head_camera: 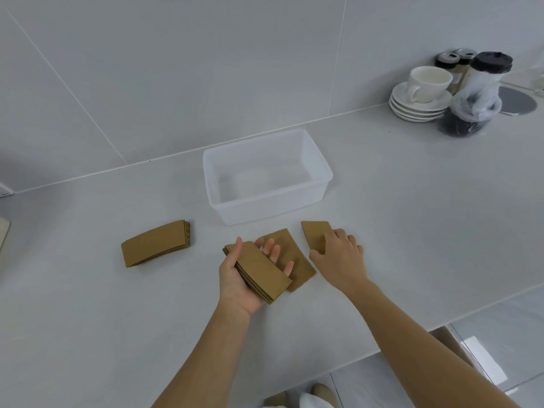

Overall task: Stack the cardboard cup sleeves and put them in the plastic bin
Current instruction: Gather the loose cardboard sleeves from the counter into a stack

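Note:
My left hand point(235, 282) holds a small stack of brown cardboard cup sleeves point(263, 270), palm up, just above the counter. Under its fingers a single sleeve point(297, 260) lies flat. My right hand point(341, 257) rests on another loose sleeve point(315, 235) to the right, fingers spread over its near end. A second stack of sleeves point(156, 242) lies on the counter to the left. The clear plastic bin point(322, 184) stands behind the hands with nothing in it.
At the back right stand stacked white saucers point(412, 108) with a cup point(428, 82), a bagged column of dark lids point(474, 98) and shaker jars point(454, 58). The grey counter point(88, 304) ends at its front edge on the right, floor below.

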The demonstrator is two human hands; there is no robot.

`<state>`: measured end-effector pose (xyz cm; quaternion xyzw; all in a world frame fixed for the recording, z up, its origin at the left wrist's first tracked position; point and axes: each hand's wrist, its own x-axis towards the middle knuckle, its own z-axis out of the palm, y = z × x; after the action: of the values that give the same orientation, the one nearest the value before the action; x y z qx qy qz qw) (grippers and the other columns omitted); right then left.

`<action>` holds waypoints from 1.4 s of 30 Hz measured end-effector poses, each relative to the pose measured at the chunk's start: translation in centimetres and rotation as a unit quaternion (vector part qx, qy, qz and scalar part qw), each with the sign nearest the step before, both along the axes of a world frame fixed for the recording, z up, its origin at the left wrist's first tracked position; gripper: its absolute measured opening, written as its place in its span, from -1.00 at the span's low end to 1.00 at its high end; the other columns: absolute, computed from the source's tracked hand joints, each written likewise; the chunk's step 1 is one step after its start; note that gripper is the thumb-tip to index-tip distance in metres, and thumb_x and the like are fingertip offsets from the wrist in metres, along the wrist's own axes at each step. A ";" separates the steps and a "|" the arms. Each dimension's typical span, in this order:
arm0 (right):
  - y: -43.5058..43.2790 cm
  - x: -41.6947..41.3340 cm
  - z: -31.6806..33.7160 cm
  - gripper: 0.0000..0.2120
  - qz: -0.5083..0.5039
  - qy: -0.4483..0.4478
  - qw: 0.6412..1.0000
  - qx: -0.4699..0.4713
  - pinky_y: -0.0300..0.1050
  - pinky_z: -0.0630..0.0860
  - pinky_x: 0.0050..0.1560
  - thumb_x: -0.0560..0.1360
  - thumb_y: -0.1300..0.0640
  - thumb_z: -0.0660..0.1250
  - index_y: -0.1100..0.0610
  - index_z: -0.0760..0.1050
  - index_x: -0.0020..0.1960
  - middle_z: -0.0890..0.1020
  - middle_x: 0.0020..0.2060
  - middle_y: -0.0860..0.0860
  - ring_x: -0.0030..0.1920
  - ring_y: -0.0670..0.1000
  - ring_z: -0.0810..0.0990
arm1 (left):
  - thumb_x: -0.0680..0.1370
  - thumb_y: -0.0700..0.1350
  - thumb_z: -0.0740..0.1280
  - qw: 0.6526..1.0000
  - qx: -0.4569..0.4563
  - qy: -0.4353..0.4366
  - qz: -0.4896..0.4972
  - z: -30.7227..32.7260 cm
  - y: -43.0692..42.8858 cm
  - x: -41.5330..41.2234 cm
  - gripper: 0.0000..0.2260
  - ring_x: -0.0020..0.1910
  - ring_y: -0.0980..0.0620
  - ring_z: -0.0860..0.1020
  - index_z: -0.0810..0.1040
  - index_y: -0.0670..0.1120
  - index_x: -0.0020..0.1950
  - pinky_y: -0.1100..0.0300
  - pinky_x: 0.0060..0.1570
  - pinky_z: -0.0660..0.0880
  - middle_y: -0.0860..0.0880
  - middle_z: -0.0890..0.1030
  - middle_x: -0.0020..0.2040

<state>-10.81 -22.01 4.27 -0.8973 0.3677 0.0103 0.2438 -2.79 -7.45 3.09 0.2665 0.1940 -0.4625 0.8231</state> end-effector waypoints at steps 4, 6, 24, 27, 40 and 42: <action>0.8 1.0 2.2 -0.75 0.001 -0.058 0.996 0.072 0.00 0.37 0.18 0.48 0.08 0.23 0.20 0.40 0.08 0.48 0.10 0.10 0.12 0.12 0.41 | 0.32 0.10 0.41 1.000 -0.005 0.005 0.005 0.5 0.3 0.2 -0.54 -0.01 -0.08 0.62 0.54 -0.10 0.14 -0.20 0.19 0.44 -0.10 0.64 0.02; 1.7 1.5 3.3 -0.69 0.012 -0.096 0.990 0.098 0.03 0.38 0.21 0.47 0.07 0.24 0.20 0.40 0.15 0.48 0.10 0.08 0.13 0.10 0.42 | 0.31 0.10 0.42 1.000 -0.010 0.004 0.008 0.8 0.5 0.2 -0.51 0.01 -0.08 0.61 0.54 -0.09 0.17 -0.19 0.16 0.46 -0.10 0.63 0.06; 9.7 1.9 2.5 -0.68 0.212 -0.112 0.963 0.123 -0.05 0.30 0.28 0.48 0.03 0.24 0.08 0.41 0.21 0.46 0.19 0.01 0.19 0.03 0.40 | 0.32 0.11 0.37 0.998 0.000 -0.059 0.024 0.2 3.1 0.4 -0.48 0.15 -0.09 0.56 0.52 -0.11 0.21 -0.01 0.10 0.49 -0.11 0.64 0.10; 9.6 1.9 2.2 -0.68 0.235 -0.091 0.959 0.130 -0.05 0.31 0.29 0.50 0.01 0.23 0.08 0.43 0.22 0.46 0.20 0.01 0.17 0.01 0.40 | 0.33 0.06 0.37 0.999 0.005 -0.049 0.023 -0.2 3.4 0.3 -0.50 0.08 -0.07 0.59 0.52 -0.13 0.22 0.03 0.05 0.53 -0.09 0.66 0.04; 5.5 2.9 3.7 -0.51 0.178 -0.067 0.972 0.140 -0.06 0.41 0.22 0.52 -0.08 0.21 0.01 0.24 0.41 0.47 0.27 0.01 0.23 0.02 0.46 | 0.32 -0.03 0.45 0.997 -0.038 -0.030 0.052 -0.8 4.3 1.7 -0.63 -0.05 -0.01 0.58 0.50 -0.10 0.06 -0.12 0.16 0.47 -0.04 0.59 -0.05; 4.8 3.1 3.1 -0.49 0.116 -0.052 0.988 0.089 -0.02 0.37 0.26 0.53 -0.06 0.19 0.06 0.21 0.42 0.45 0.31 0.05 0.29 0.07 0.43 | 0.33 -0.03 0.44 0.997 -0.044 -0.026 0.057 -0.8 4.5 1.9 -0.65 -0.04 0.00 0.58 0.51 -0.10 0.05 -0.16 0.16 0.47 -0.03 0.59 -0.06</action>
<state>-7.72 -17.26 7.36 -0.9080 0.2460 0.0245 0.3383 -0.88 -2.99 2.25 0.2307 0.1671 -0.4157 0.8637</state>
